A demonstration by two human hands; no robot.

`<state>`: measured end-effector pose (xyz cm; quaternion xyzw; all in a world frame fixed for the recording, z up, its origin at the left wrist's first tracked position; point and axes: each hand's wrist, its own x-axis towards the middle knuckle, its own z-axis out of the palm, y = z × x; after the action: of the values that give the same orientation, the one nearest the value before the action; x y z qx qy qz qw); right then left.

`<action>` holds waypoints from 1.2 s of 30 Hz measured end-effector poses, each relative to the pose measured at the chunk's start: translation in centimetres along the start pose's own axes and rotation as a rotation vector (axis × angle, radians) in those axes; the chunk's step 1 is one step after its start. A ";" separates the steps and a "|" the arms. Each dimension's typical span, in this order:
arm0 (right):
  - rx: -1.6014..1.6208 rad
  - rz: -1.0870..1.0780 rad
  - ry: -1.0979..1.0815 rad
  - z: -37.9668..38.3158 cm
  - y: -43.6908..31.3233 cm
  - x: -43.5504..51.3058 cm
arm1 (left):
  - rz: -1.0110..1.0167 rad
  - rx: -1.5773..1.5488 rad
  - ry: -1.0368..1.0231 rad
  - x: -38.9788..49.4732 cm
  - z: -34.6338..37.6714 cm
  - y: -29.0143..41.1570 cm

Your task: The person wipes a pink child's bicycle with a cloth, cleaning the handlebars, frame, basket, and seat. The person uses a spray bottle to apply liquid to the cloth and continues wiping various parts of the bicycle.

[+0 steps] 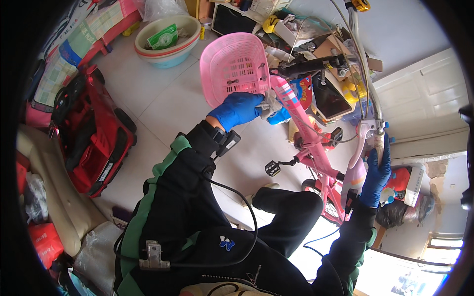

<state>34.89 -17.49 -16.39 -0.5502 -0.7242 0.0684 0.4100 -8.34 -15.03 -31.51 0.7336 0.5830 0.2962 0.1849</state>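
Note:
My left hand (237,111), in a blue glove, is closed on a crumpled grey cloth (270,104). It is at the near rim of a pink plastic basket (216,61), beside the pink frame (305,124) of a small bicycle. The cloth appears to reach the frame near the basket, but contact is hard to judge. On the right, my gloved right hand (376,177) is wrapped around the handlebar grip (379,144), just by the brake lever (358,151). A black pedal (273,168) sticks out below the frame. The saddle is partly hidden by my right arm.
A red toy car (98,137) stands on the tiled floor at left. Stacked basins (166,53) with a green packet are at the top. Boxes and a dark-screened appliance (331,94) crowd the wall behind the bicycle. A black cable (255,225) loops from my left wrist.

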 end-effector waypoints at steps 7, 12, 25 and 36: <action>-0.076 -0.159 0.049 0.2 -0.1 -0.1 | -0.005 0.159 -0.165 -1.0 -3.7 -2.2; 0.061 -0.132 -0.017 0.2 -1.8 0.0 | -0.002 0.442 -0.189 -1.1 -3.7 -4.4; 0.200 -0.055 -0.026 0.3 -3.5 -0.8 | 0.262 1.157 0.181 10.6 -11.0 -13.3; 0.129 -0.030 0.026 0.6 -4.8 -1.5 | -0.163 0.692 -0.475 4.5 -6.2 -9.4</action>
<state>31.00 -20.40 -14.89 -0.5124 -0.7213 0.1016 0.4548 -18.69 -8.77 -31.62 0.7517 0.6454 -0.1100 0.0798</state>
